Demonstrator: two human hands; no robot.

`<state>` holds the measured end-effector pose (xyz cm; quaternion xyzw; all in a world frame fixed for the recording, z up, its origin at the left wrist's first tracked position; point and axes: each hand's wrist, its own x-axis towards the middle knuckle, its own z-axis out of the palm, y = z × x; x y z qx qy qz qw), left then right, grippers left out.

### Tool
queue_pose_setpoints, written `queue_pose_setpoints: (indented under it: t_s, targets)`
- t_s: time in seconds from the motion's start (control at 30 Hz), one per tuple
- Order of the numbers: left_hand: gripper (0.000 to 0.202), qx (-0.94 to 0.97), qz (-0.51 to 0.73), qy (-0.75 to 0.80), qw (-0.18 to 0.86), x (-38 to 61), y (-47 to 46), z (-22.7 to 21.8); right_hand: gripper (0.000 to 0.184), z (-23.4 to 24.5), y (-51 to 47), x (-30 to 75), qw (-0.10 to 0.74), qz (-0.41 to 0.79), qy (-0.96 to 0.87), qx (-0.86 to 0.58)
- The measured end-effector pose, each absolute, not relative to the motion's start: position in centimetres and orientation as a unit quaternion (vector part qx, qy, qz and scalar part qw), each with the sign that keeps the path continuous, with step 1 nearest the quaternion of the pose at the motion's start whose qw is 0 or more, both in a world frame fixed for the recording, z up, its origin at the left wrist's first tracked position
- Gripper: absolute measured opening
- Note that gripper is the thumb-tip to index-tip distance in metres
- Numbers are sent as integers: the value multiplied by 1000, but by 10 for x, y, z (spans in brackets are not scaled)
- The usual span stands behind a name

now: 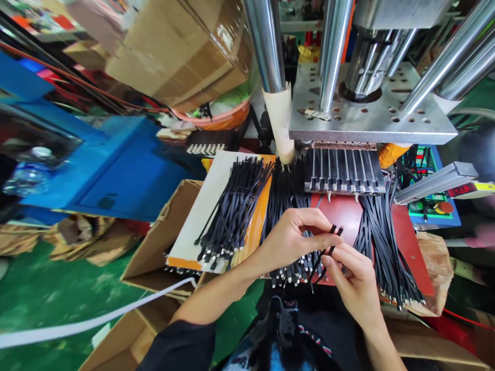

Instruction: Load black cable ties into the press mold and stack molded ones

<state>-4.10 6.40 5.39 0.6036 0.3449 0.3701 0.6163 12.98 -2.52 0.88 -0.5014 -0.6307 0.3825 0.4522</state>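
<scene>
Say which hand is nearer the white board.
Left. The left hand is to the right of the white board; the right hand is farther right, past the left one.

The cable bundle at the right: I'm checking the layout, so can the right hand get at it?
Probably yes: the right hand is near the bundle with nothing visibly between, though that hand seems to hold black cables.

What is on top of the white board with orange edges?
A heap of black cables lies on the white board. The part of the board under the heap is covered and cannot be seen.
</scene>
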Motion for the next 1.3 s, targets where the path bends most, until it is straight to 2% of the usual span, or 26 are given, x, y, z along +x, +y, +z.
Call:
queue_pose_setpoints:
  t_s: [0.17, 0.23, 0.37, 0.47, 0.57, 0.67, 0.77, 0.9, 1.03, 1.17, 1.3]
  targets:
    - [24, 672, 395, 304, 547, -42, 75, 59, 38, 2, -15, 123, 438, 481, -582, -488]
    - [18, 679, 442, 302, 503, -44, 89, 56, 36, -8, -19, 121, 389, 534, -583, -473]
    - [14, 672, 509, 369, 391, -46, 140, 31, 39, -13, -21, 132, 240, 623, -592, -452]
    - [10, 707, 486, 403, 319, -41, 190, -1, 44, 8, 13, 155, 193, 590, -638, -455]
    - [12, 705, 479, 440, 281, -32, 236, -27, 51, 32, 79, 173, 237, 495, -696, -462]
    - [8, 679, 495, 457, 293, -30, 259, -39, 53, 41, 146, 173, 287, 461, -699, -466]
    - [25, 683, 506, 445, 283, -45, 246, -37, 53, 35, 191, 163, 298, 425, -710, -476]
    - [40, 828, 432, 322, 159, -76, 202, -28, 46, 25, 217, 155, 288, 364, -748, -475]
    - [33, 931, 314, 186, 36, -92, 185, -25, 40, 21, 221, 154, 288, 317, -756, -495]
    - [28, 944, 263, 192, -40, -87, 188, -24, 29, 15, 221, 153, 329, 267, -747, -513]
    - [23, 940, 258, 215, -65, -80, 185, -20, 23, 8, 221, 158, 348, 319, -731, -493]
